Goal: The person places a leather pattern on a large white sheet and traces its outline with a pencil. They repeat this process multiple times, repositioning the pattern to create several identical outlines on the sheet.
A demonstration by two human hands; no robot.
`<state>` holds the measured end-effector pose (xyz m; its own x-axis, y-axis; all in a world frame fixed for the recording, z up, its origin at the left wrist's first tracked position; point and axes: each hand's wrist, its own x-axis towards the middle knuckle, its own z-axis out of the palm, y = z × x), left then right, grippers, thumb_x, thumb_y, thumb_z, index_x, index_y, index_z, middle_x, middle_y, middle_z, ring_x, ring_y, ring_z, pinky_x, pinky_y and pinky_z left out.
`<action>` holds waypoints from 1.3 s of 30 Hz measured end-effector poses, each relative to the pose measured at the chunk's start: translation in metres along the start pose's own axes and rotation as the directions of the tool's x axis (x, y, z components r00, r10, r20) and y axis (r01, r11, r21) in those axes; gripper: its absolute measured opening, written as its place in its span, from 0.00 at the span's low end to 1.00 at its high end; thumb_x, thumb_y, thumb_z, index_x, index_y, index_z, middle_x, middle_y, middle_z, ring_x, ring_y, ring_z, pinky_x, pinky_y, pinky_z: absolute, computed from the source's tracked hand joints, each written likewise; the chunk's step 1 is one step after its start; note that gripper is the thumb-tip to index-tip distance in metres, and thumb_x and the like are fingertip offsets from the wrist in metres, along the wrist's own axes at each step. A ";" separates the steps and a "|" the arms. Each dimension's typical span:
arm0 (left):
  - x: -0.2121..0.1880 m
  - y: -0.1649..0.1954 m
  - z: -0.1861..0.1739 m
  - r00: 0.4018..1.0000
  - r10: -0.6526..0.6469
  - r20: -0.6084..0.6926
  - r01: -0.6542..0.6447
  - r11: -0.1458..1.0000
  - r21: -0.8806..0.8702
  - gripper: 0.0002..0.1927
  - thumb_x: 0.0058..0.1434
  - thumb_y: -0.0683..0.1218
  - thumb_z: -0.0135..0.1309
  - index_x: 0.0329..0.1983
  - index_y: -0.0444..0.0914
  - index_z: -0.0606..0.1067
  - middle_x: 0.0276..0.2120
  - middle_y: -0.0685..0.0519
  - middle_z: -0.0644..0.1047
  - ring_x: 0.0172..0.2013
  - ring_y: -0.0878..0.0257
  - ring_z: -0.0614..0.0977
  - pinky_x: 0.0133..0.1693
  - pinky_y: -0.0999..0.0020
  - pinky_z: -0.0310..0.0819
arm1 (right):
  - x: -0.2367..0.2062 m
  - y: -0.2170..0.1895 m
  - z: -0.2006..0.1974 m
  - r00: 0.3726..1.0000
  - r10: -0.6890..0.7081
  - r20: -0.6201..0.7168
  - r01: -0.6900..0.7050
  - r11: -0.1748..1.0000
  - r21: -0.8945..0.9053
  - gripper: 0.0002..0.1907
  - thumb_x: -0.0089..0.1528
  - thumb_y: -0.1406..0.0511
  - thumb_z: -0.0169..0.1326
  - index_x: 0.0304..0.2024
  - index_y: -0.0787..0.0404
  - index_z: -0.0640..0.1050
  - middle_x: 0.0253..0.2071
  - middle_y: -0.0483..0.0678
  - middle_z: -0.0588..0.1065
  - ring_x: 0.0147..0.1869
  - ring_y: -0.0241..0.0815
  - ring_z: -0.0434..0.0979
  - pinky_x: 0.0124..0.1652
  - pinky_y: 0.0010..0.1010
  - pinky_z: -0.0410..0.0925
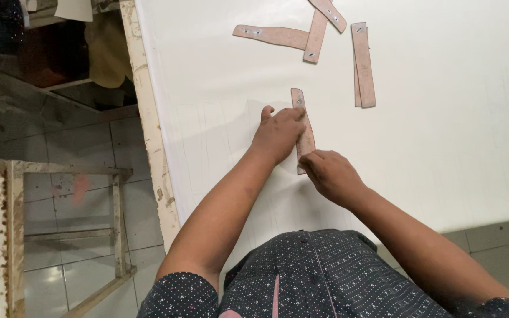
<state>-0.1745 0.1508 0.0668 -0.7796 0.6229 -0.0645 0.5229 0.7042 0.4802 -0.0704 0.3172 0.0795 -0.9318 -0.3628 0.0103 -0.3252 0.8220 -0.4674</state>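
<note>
The left hand (279,131) lies flat on a pink strip (302,106), hiding its middle; the right hand (327,172) pinches its bottom end.

We are in a craft workshop: brown strip templates (363,65) on a white cutting table (443,147), worn wooden frames (16,235).

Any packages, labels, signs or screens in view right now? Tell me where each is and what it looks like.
None in view.
The nearest to a label: small pale marks on the brown strips.
Strip under hands: long, narrow, brown, on the white sheet, a mark at its far end.
Far strips: same brown, some crossing, marked near their ends.
</note>
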 end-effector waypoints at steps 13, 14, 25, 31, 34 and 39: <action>0.004 -0.009 -0.009 0.995 -0.057 0.087 0.064 0.995 -0.081 0.11 0.63 0.46 0.53 0.47 0.48 0.80 0.61 0.65 0.72 0.60 0.69 0.72 0.67 0.47 0.49 | 0.052 0.022 -0.018 0.959 0.007 -0.283 -0.009 1.000 -0.005 0.06 0.67 0.66 0.56 0.43 0.62 0.78 0.37 0.51 0.79 0.40 0.50 0.80 0.41 0.39 0.72; 0.000 -0.009 -0.005 0.994 -0.052 0.099 0.060 0.995 -0.083 0.12 0.62 0.48 0.55 0.49 0.46 0.79 0.63 0.64 0.70 0.61 0.69 0.71 0.67 0.46 0.48 | 0.051 0.024 -0.020 0.946 0.069 -0.318 -0.065 0.998 0.022 0.06 0.68 0.65 0.57 0.42 0.63 0.77 0.36 0.51 0.80 0.39 0.49 0.80 0.40 0.38 0.72; -0.011 -0.012 0.026 0.995 -0.059 -0.075 0.056 0.997 -0.047 0.17 0.63 0.51 0.56 0.56 0.51 0.75 0.68 0.57 0.63 0.72 0.57 0.57 0.69 0.33 0.37 | 0.093 0.049 -0.020 0.914 0.350 -0.204 -0.275 0.906 0.323 0.12 0.69 0.62 0.55 0.48 0.64 0.79 0.41 0.53 0.82 0.43 0.45 0.83 0.44 0.33 0.73; -0.011 -0.014 0.029 0.993 -0.075 -0.092 0.069 0.995 -0.070 0.15 0.65 0.52 0.54 0.55 0.52 0.76 0.68 0.59 0.64 0.73 0.60 0.57 0.69 0.33 0.35 | 0.102 0.052 -0.022 0.960 0.133 -0.247 -0.111 0.988 0.105 0.10 0.68 0.63 0.56 0.45 0.64 0.81 0.43 0.55 0.81 0.44 0.52 0.82 0.43 0.37 0.73; -0.012 -0.014 0.028 0.993 -0.083 -0.081 0.077 0.994 -0.078 0.15 0.65 0.53 0.54 0.55 0.53 0.76 0.68 0.60 0.64 0.73 0.61 0.57 0.70 0.33 0.33 | 0.104 0.050 -0.029 0.958 0.226 -0.174 -0.201 0.968 0.150 0.10 0.67 0.63 0.56 0.44 0.63 0.81 0.41 0.54 0.81 0.43 0.51 0.82 0.42 0.38 0.73; -0.015 -0.015 0.026 0.994 -0.105 -0.030 0.101 0.987 -0.125 0.16 0.64 0.53 0.54 0.56 0.52 0.75 0.70 0.61 0.62 0.74 0.62 0.55 0.71 0.37 0.28 | 0.095 0.040 -0.033 0.946 0.295 -0.134 -0.274 0.949 0.156 0.11 0.68 0.62 0.55 0.45 0.64 0.80 0.39 0.54 0.81 0.42 0.51 0.82 0.43 0.38 0.73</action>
<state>-0.1618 0.1401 0.0384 -0.8404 0.5347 -0.0886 0.3943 0.7153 0.5770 -0.1770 0.3302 0.0910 -0.9991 -0.0423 -0.0099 -0.0285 0.8111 -0.5842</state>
